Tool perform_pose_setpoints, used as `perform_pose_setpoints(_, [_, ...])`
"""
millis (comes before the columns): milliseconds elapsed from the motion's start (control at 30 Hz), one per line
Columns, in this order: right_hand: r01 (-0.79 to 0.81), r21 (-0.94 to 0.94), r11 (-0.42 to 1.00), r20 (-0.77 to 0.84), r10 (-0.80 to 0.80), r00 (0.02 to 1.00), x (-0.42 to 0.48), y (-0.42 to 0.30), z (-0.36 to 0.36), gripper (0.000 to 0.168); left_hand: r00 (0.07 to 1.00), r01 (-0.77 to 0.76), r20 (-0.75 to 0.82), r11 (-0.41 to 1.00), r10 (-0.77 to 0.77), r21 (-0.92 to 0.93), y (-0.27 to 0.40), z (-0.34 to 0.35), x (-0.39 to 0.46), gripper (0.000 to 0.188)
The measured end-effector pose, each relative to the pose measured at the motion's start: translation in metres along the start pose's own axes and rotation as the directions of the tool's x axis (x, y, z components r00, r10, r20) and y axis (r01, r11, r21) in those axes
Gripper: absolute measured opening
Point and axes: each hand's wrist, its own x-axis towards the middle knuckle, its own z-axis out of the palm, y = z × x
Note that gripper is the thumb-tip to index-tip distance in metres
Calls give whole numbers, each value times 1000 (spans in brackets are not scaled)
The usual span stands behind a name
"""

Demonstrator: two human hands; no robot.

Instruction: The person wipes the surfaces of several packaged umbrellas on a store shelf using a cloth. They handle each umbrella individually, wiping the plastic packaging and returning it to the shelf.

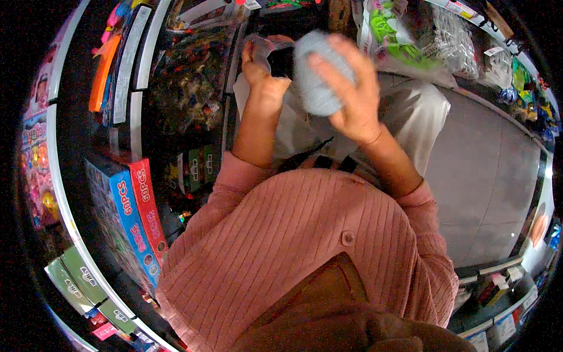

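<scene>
My right hand [363,92] is blurred and grips a thick, light grey-blue fuzzy pad or cloth [314,99], with fingers spread over its near face. To its left, my left hand [265,83] is raised with the wrist bent, around a greyish curved item [263,49]. Its dark middle and the poor light hide what that item is. The pad is beside this item, and I cannot tell whether they touch. Below both hands are my light trousers [413,119], knees bent.
Shelves with white edge strips [57,154] curve along the left. A blue boxed set [127,220] and a red boxed set [147,198] stand by my left arm. Bagged goods [453,39] hang at upper right. Grey tiled floor [479,176] lies to the right.
</scene>
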Motion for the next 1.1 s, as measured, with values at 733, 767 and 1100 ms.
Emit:
perform_pose_setpoints(733, [-637,358,683,613,343,712,-12,48,-12,40,935,-295,282,912,214,284,13,71,-29,42])
perform_pose_setpoints(767, [-609,314,729,578,361,731,-9,62,-10,39,942,-254,301,900,148,354,6,86,-23,44])
perform_pose_setpoints(1100, [-771,187,609,414,663,624,-15,118,-8,34,928,-119,254,429,-272,896,-118,230,111,56])
